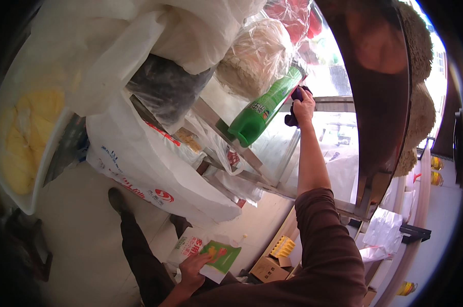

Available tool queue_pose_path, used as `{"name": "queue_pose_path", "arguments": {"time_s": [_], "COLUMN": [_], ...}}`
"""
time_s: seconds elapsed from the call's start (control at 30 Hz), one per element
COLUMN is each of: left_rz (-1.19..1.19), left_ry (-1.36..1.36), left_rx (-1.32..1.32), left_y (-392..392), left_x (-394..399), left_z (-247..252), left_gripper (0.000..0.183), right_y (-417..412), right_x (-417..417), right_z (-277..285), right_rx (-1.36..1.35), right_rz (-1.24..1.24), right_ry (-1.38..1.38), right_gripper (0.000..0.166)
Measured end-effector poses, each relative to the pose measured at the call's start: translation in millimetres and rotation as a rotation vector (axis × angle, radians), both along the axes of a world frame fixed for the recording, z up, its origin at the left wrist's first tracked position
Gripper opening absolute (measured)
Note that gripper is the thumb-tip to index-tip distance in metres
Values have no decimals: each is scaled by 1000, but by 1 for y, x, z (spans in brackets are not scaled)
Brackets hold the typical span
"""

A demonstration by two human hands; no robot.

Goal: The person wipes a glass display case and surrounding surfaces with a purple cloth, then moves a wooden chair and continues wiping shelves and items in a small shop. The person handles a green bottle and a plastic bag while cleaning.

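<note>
At the bottom of the view my left hand (194, 270) grips flat plastic packets; a green printed packet (225, 258) lies over a white one (183, 245) with red writing. My right arm is stretched out over a metal-framed rack (250, 159). Bunched in my right hand (305, 107) is a dark purple cloth (291, 118). Close beside those fingers a green aerosol can (250, 119) lies tilted, its printed label partly in sight; whether my fingers touch it I cannot tell. A clear plastic bag (258, 53) with pale contents sits against the can's upper end.
White plastic bags (151, 165) hang at the left, beside a white tub (37, 180) with yellow contents. A dark glossy panel (377, 96) rises at the right. Below stand a cardboard box (268, 268) and a yellow ridged item (283, 246). Thin plastic bags (383, 232) hang lower right.
</note>
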State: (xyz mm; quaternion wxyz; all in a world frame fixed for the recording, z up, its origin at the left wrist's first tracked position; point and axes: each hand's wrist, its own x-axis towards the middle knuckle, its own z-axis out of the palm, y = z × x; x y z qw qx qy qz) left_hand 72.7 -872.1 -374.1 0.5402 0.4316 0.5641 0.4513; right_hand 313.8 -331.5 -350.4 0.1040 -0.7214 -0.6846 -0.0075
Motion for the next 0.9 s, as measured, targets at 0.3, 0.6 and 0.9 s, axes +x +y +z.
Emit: {"name": "queue_pose_path", "arguments": {"time_s": [0.3, 0.6, 0.9], "left_rz": [10, 15, 8], "left_ry": [-5, -4, 8], "left_rx": [38, 50, 44], "left_y": [1, -8, -3], "left_x": [-20, -32, -33], "left_z": [22, 22, 10], "left_gripper": [17, 16, 19], "right_y": [-140, -241, 0], "right_x": [-45, -56, 19], "right_z": [-4, 48, 46], "right_rx": [132, -122, 227], "right_rz": [200, 335, -155], "right_ry": [-13, 209, -106], "right_gripper": [49, 38, 45]}}
